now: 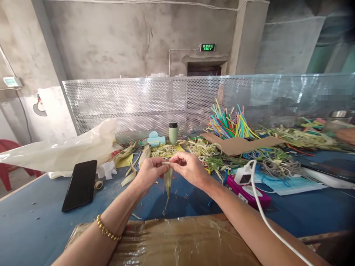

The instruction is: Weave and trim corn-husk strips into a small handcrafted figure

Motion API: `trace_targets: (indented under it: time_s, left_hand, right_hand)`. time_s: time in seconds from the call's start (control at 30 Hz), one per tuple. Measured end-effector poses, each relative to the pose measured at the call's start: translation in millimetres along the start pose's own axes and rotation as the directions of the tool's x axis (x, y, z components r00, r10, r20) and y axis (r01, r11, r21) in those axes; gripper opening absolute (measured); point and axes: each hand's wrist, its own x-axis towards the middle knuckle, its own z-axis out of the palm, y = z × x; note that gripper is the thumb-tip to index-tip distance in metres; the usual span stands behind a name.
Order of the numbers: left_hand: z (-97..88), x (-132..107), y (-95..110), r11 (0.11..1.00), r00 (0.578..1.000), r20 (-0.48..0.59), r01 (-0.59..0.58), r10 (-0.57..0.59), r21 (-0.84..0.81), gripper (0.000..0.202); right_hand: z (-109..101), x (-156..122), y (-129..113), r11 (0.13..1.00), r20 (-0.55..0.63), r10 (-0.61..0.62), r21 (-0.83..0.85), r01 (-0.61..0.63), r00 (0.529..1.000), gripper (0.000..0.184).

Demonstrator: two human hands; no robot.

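Both hands meet above the blue table, in the middle of the head view. My left hand (151,170) pinches one end of a pale dried husk strip (167,181), and a gold bead bracelet circles that wrist. On the other side my right hand (191,168) grips the same strip between thumb and fingers. A narrow tail of the husk hangs below the fingertips and tapers to a thin end. Just behind the hands lie loose dried husks (163,150) and a shredded green-and-pale fibre heap (203,148).
A black tablet or phone (80,186) lies at left near a plastic sheet (63,146). A green bottle (173,133) and colourful pipe cleaners (230,120) stand behind. To the right are a purple power strip (251,192), white cable and blue mask (295,184). Cardboard (183,240) covers the near edge.
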Motion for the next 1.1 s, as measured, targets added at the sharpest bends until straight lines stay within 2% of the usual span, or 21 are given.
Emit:
trace_targets:
  time_s: [0.27, 0.5, 0.63, 0.8, 0.97, 1.1]
  left_hand:
    - [0.5, -1, 4, 0.996, 0.998, -0.005, 0.056, -0.057, -0.075, 0.025]
    - [2.0, 0, 4, 0.994, 0.999, -0.018, 0.045, -0.047, -0.104, 0.022]
    - [1.4, 0, 2, 0.987, 0.997, -0.032, 0.060, -0.066, -0.146, 0.020]
    - [-2.6, 1, -4, 0.962, 0.987, -0.004, 0.153, -0.158, -0.228, 0.013]
    - [-7.3, 3, -8, 0.913, 0.962, 0.043, 0.270, -0.270, -0.306, 0.012]
    - [-9.3, 5, -8, 0.896, 0.951, 0.054, 0.305, -0.304, -0.322, 0.015]
  right_hand:
    - [-2, -1, -3, 0.998, -0.038, -0.037, -0.048, 0.035, 0.999, 0.005]
    - [-1, -1, -4, 0.999, -0.033, -0.032, -0.038, 0.031, 0.999, 0.008]
    - [-1, -1, -4, 0.987, -0.022, -0.150, -0.063, 0.149, 0.988, 0.011]
    - [-4, -2, -2, 0.922, 0.037, -0.345, -0.172, 0.346, 0.938, 0.015]
    - [-6, -1, 5, 0.882, 0.084, -0.418, -0.201, 0.426, 0.905, 0.014]
    - [-5, -1, 9, 0.870, 0.100, -0.429, -0.220, 0.441, 0.898, 0.015]
